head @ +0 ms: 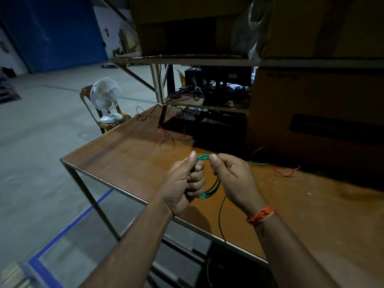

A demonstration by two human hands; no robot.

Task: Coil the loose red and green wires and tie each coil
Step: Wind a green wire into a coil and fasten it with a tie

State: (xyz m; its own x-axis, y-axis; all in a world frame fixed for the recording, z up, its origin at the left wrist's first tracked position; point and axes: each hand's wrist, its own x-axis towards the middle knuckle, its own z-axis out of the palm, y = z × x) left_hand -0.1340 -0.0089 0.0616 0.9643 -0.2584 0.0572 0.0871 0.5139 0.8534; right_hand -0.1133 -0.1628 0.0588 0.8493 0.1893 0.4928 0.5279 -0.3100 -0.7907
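Both hands meet above the near edge of the table (128, 163). The left hand (182, 183) is curled closed around 1 side of the green coil (212, 189), thumb raised. The right hand (232, 177) pinches the top of the coil between thumb and fingers; an orange band (260, 215) wraps its wrist. The coil hangs between the palms in several loops, and its loose tail (221, 221) drops over the table edge, fading into the dark below. Right of the hands, short red and green wires (284, 171) lie on the tabletop. Further back, a tangle of red and dark wires (168, 140) sits beside a black box (207, 129). A big carton (311, 121) blocks the right rear; its print is unreadable. Beyond the table's far left corner, a white fan (106, 98) stands on a chair (116, 121).
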